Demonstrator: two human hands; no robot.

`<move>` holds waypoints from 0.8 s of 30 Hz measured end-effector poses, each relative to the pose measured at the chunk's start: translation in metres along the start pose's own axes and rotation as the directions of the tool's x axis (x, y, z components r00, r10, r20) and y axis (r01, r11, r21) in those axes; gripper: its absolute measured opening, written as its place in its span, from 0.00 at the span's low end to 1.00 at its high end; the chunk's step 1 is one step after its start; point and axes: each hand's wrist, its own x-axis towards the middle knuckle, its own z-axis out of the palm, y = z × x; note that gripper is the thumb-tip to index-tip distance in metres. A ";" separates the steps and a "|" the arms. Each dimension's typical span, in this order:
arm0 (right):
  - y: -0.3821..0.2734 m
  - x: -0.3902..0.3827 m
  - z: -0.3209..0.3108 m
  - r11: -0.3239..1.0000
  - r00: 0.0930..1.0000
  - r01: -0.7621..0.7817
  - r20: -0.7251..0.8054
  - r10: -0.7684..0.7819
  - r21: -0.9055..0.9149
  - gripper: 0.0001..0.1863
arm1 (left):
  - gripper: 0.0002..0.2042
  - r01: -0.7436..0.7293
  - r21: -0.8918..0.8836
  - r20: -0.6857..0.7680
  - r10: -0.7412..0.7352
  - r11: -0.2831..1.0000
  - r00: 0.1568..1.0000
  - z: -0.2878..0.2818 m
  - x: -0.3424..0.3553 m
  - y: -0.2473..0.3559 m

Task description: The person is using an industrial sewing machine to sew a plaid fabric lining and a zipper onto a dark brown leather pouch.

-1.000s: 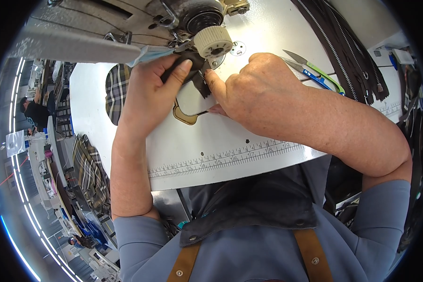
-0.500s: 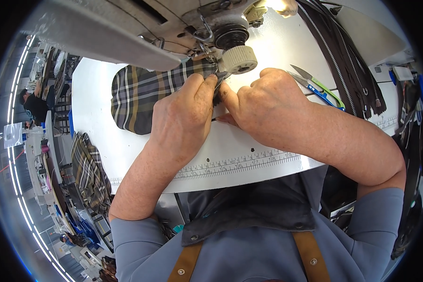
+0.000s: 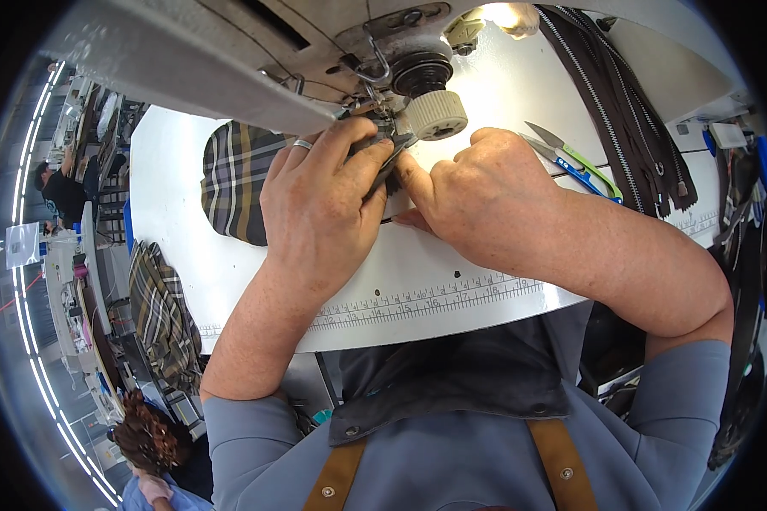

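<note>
A piece of dark plaid fabric [image 3: 234, 179] lies on the white sewing table [image 3: 187, 281], running under the sewing machine head [image 3: 256, 60]. My left hand [image 3: 324, 204], with a ring on one finger, presses down on the fabric and pinches its edge near the needle. My right hand [image 3: 477, 192] meets it from the right, fingertips gripping the same dark edge just below the cream round knob [image 3: 437, 115]. The needle itself is hidden by my fingers.
Thread snips with green and blue handles [image 3: 571, 157] lie at the right on the table. Dark zippers [image 3: 622, 111] hang at the back right. More plaid pieces [image 3: 162, 315] hang left of the table. Other people [image 3: 60, 187] work at the far left.
The plaid fabric has come onto the table and under the machine. Both hands moved up closer to the needle area, and the view has shifted nearer.
</note>
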 end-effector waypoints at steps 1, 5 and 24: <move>0.000 0.000 0.000 1.000 1.000 -0.002 0.002 0.002 0.010 0.27 | 0.16 -0.014 -0.017 -0.021 0.013 1.000 1.000 0.000 0.001 -0.001; -0.001 -0.001 0.000 1.000 1.000 -0.008 0.010 0.008 0.006 0.27 | 0.14 0.173 -0.186 0.046 -0.167 0.967 0.985 0.000 -0.002 -0.004; 0.002 -0.001 -0.003 1.000 1.000 0.024 0.007 -0.024 -0.004 0.18 | 0.20 0.056 -0.216 0.257 0.001 0.975 0.966 -0.011 0.004 -0.005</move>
